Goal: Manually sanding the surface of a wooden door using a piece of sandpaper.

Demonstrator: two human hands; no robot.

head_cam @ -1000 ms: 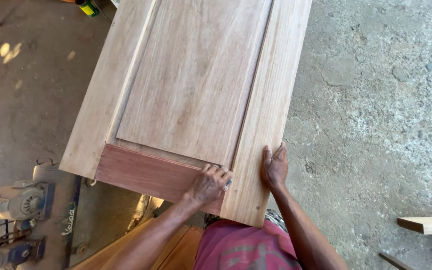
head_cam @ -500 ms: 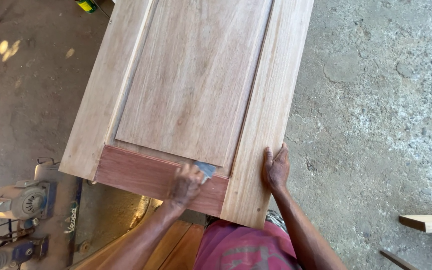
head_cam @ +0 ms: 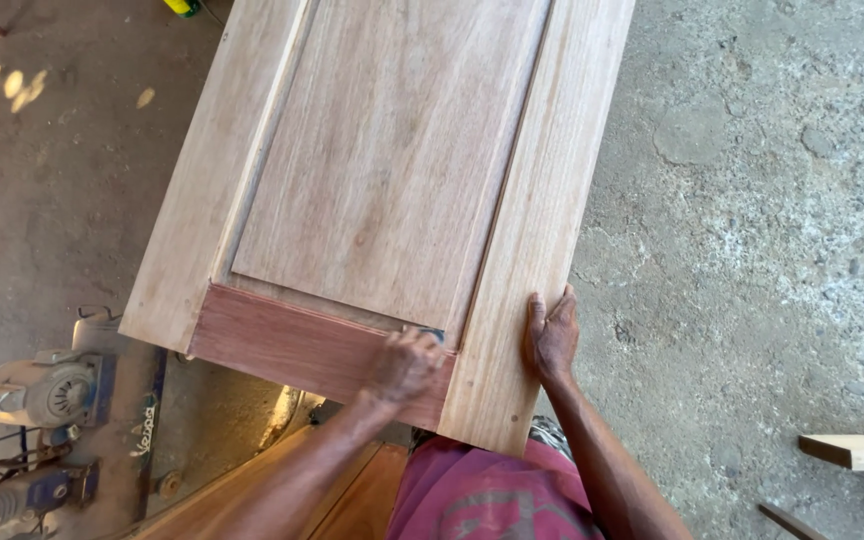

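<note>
A pale wooden door panel (head_cam: 392, 170) with a raised centre field lies flat before me, its near rail (head_cam: 282, 340) a darker reddish wood. My left hand (head_cam: 404, 368) presses a small grey piece of sandpaper (head_cam: 433, 334) against the groove where the red rail meets the right stile. Only a corner of the sandpaper shows past the fingers. My right hand (head_cam: 551, 336) lies flat on the right stile's outer edge, holding the panel steady.
Grey power tools (head_cam: 37, 390) sit on the concrete floor (head_cam: 752, 220) at lower left. A wooden plank end (head_cam: 857, 452) juts in at lower right. More boards (head_cam: 342, 495) lie under the panel near my body. A yellow-green object (head_cam: 182, 6) shows at the top edge.
My left hand slid left along the red rail with the sandpaper, then came back right to the corner by the stile. My right hand stayed on the panel's edge.
</note>
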